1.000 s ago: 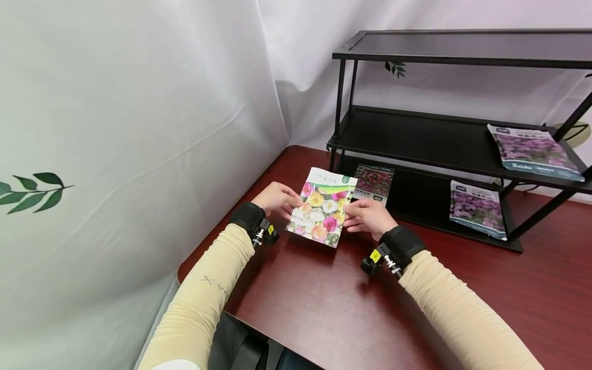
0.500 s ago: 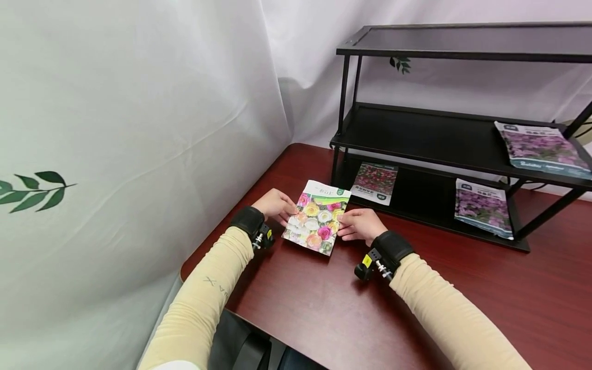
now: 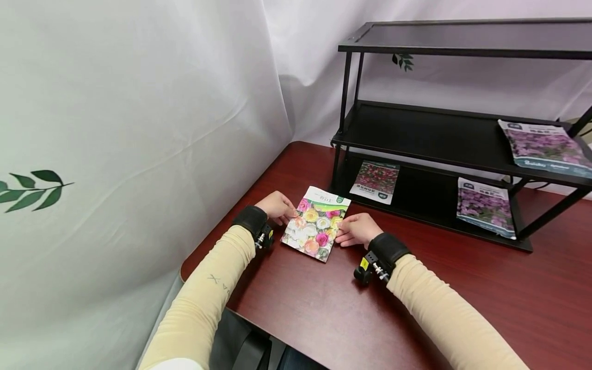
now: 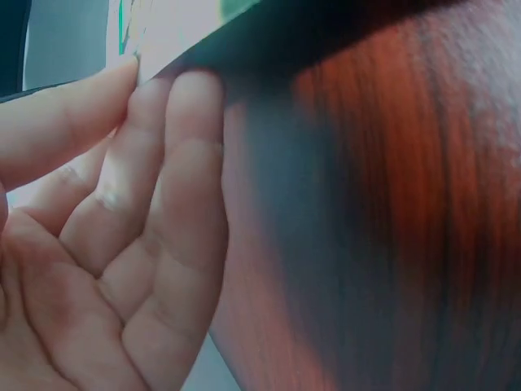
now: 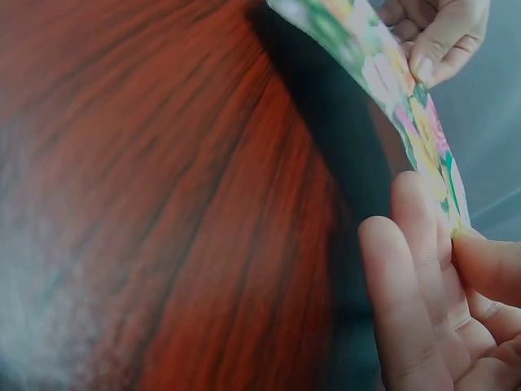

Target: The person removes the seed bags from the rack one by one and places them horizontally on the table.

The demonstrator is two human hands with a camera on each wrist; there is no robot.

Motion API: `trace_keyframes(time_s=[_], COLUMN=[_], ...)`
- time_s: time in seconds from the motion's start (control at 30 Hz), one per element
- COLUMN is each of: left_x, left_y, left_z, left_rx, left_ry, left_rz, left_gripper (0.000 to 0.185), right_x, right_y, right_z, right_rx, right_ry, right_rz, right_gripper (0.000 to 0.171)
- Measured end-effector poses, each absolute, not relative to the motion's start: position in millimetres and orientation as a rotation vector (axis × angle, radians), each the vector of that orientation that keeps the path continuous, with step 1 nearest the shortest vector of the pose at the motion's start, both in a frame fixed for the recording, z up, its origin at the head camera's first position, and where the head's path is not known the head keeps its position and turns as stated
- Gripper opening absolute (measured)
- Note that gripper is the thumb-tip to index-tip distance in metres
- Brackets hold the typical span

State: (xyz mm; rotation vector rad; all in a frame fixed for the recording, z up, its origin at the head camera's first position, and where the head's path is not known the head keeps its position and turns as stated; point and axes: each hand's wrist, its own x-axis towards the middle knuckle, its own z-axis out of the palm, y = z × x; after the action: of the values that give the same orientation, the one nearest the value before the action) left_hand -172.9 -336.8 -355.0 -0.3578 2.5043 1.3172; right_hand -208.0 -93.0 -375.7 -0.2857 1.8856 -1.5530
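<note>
A flat seed packet (image 3: 316,224) printed with pink, yellow and white flowers lies close over the table between both hands. My left hand (image 3: 277,207) pinches its left edge between thumb and fingers; the left wrist view shows the thumb (image 4: 73,118) on top and fingertips beneath. On the opposite edge my right hand (image 3: 358,229) pinches the packet too. In the right wrist view the packet (image 5: 407,114) bows slightly, with a dark shadow under it on the wood and the right thumb (image 5: 488,261) at its edge.
A black tiered shelf (image 3: 430,134) stands behind on the red-brown table (image 3: 296,303). On its bottom tier lie a red-flower packet (image 3: 375,181) and a purple-flower packet (image 3: 485,208); further purple-flower packets (image 3: 546,146) lie on the middle tier. A white curtain (image 3: 152,128) hangs along the left.
Both hands have brought the flower-printed packet down and slightly toward me, away from the shelf, uncovering the red-flower packet. The grip on both edges stays the same. The view has shifted slightly.
</note>
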Motion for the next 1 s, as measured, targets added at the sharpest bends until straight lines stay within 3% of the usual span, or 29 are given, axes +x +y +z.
trace_keyframes(time_s=[1.0], left_x=[-179.5], left_y=[-341.6], left_z=[-361.8], left_rx=[-0.567], left_ry=[2.554], left_rz=[1.146], left_gripper=[0.013], right_x=[-216.6], right_y=[-111.6], right_z=[-373.9], right_rx=[-0.270], right_ry=[2.168], right_rz=[-1.103], right_gripper=[0.014])
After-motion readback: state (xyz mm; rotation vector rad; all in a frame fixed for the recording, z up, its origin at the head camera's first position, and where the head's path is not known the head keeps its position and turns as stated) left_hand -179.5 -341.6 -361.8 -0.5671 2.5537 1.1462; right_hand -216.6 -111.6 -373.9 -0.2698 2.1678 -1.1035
